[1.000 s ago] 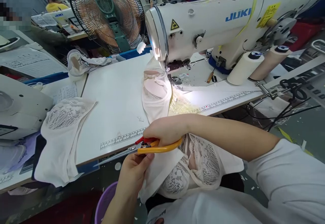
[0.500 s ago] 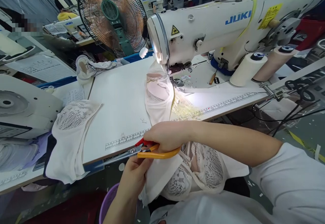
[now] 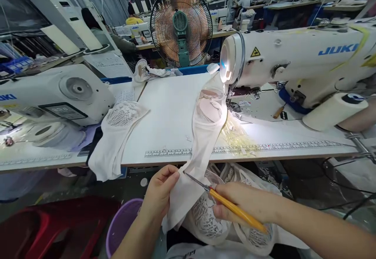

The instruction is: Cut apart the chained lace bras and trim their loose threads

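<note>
Head view shows the left hand pinching white fabric just off the table while the right hand grips scissors, their tip near the pinching fingertips, where slack cloth or a slip could cause a nick.

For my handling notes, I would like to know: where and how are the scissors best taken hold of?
Probably by the orange handle, from the right: the thin blades point left, towards the left hand, while the handle slants to the lower right, where the right hand has its grip.
</note>
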Demonstrator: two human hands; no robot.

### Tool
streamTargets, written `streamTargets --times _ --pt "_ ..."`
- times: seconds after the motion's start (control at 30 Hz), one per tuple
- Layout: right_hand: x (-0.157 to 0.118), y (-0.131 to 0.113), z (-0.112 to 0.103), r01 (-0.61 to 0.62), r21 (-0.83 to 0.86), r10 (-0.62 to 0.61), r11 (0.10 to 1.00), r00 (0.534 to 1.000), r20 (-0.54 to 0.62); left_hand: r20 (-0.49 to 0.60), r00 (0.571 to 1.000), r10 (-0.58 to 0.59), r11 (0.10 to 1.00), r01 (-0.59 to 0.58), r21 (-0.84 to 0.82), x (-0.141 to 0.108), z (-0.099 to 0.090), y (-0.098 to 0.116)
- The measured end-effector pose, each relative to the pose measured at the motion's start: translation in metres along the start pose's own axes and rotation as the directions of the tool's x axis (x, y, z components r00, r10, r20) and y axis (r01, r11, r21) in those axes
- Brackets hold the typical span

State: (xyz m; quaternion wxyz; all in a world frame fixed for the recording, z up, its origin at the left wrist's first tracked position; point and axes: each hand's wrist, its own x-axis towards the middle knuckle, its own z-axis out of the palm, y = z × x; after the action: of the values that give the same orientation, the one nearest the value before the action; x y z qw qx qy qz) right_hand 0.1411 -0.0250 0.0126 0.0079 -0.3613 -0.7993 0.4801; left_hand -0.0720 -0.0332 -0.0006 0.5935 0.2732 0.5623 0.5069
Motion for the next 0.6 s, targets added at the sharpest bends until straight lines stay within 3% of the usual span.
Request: streamTargets --times 0.27,0.6 --pt "0.016 0.000 0.013 0.039 0.020 -0.036 0.999 0.992 -0.117 0.020 0.998 0.054 0.998 -0.055 0.034 -0.002 -0.003 -0.008" --pt "0.020 -0.005 0.017 0.004 0.028 0.000 1.000 0.990 -0.138 0.064 0.994 0.085 0.995 -0.087 0.042 -0.006 -0.001 -0.006"
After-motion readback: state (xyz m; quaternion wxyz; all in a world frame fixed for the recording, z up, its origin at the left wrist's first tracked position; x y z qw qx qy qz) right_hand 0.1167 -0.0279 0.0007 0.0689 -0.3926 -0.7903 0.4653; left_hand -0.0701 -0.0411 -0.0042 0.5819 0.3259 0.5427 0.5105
